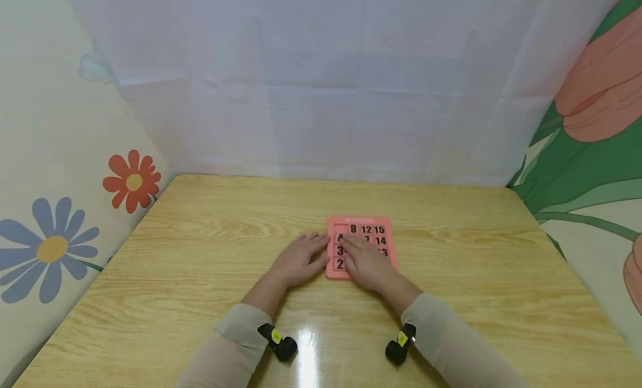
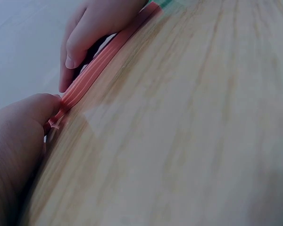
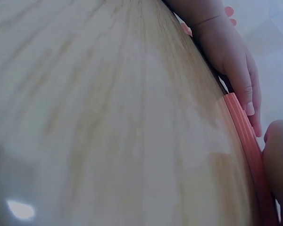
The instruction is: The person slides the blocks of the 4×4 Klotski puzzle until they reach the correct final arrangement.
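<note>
**Left hand (image 1: 299, 258) at the edge, right hand (image 1: 370, 263) over a pink number puzzle (image 1: 361, 220)**

At far left stands a pale wall printed with a blue flower (image 1: 52, 248) and, nearer the white cloth (image 1: 351, 98) at the back, a red flower (image 1: 134, 182). From there the wood-grain surface (image 1: 200, 237) spreads across to the right.

The left sleeve (image 1: 230, 343) comes in from below, a black wrist device (image 1: 281, 343) with a yellow patch at its cuff. The left hand lies palm down, its fingertips and thumb at the puzzle's left edge; this grip is loose, the thumb apart from the fairly straight fingers.

The puzzle lies flat on the surface, a little right of the middle. The pink base shows in its upper left slot. Tiles 8, 12 and 15 line the top row; 4, 3 and 2 run down the left side, and 14 shows at the right.

The right hand rests across the middle and lower tiles, covering several. Its grip is also relaxed, fingers extended rather than clamped. The right sleeve (image 1: 456, 343) follows, with a second black device (image 1: 399, 346), then a wall with a large pink flower (image 1: 607, 81) and green leaves (image 1: 577, 154).
</note>
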